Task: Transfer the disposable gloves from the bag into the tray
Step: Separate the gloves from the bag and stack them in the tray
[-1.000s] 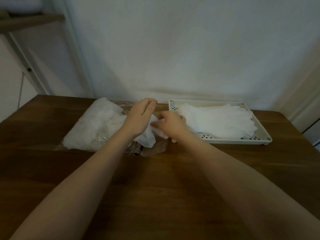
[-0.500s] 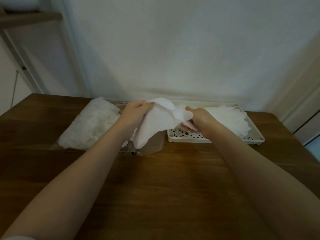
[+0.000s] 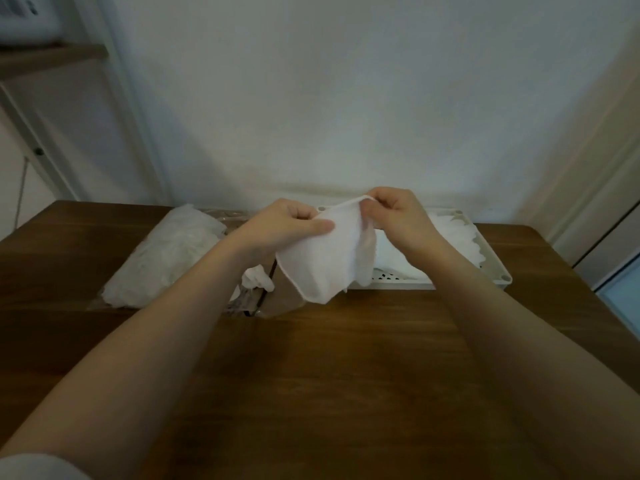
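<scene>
A white disposable glove point(image 3: 329, 261) hangs in the air between my two hands, above the table's middle back. My left hand point(image 3: 294, 226) grips its left edge with thumb on top. My right hand point(image 3: 394, 216) pinches its upper cuff. To the left lies a clear plastic bag point(image 3: 166, 258) full of white gloves, its open end point(image 3: 252, 289) facing the middle with a glove poking out. At the right stands a white perforated tray point(image 3: 491, 261) holding a stack of gloves point(image 3: 450, 237), partly hidden behind my right hand.
The wooden table point(image 3: 329, 358) stretches toward me. A white wall stands right behind the table. A shelf unit point(image 3: 45, 64) is at the far left, and a door frame point(image 3: 606, 209) is at the right.
Both hands lifted one glove out of the bag's mouth and carried it up and right, over the tray's left end. The right hand shifted its hold to the glove's top edge.
</scene>
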Tool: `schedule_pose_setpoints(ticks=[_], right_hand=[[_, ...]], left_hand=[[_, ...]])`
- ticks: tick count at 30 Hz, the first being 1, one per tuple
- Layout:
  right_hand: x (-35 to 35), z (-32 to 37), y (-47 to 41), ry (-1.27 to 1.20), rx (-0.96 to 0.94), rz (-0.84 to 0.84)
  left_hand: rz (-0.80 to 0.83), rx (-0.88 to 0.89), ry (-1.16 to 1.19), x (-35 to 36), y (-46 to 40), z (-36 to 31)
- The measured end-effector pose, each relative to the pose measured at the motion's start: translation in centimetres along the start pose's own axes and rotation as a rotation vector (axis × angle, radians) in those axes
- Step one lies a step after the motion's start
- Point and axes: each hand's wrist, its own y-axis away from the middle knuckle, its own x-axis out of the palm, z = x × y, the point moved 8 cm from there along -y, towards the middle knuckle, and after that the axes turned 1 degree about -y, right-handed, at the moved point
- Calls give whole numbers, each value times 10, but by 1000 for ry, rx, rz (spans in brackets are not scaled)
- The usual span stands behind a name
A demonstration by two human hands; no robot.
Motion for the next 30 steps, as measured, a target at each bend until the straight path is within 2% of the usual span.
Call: schedule_pose_setpoints(ticks=[4,6,9,12,16,20,22,25,27,30], right_hand=[[-31,-30,2,-237,255,-87],[-43,-42,2,-274,330,-87],[-65,-53,5,-166,368,-55],[-95,-69,3,-31,391,-63],[-128,-85,-5,22,425,-87],[-154,-83,-28,158,262,-145],[-167,-79,-44,223,194,-198],[-183,-62,-59,313,21,-275],[-183,-51,-58,377,-87,-247],[-166,-63,-43,353,-119,-56]], left_hand=[[74,11,52,14,-11,-6],[53,-7,213,20,-20,-9],[-10,-43,522,29,-37,-12],[-51,-76,638,40,-54,-19],[-130,-105,492,45,-77,-24],[-143,-29,257,49,-105,-43],[-166,28,251,49,-117,-56],[-149,122,374,50,-133,-70],[-99,179,373,54,-137,-70],[-46,243,44,61,-129,-56]])
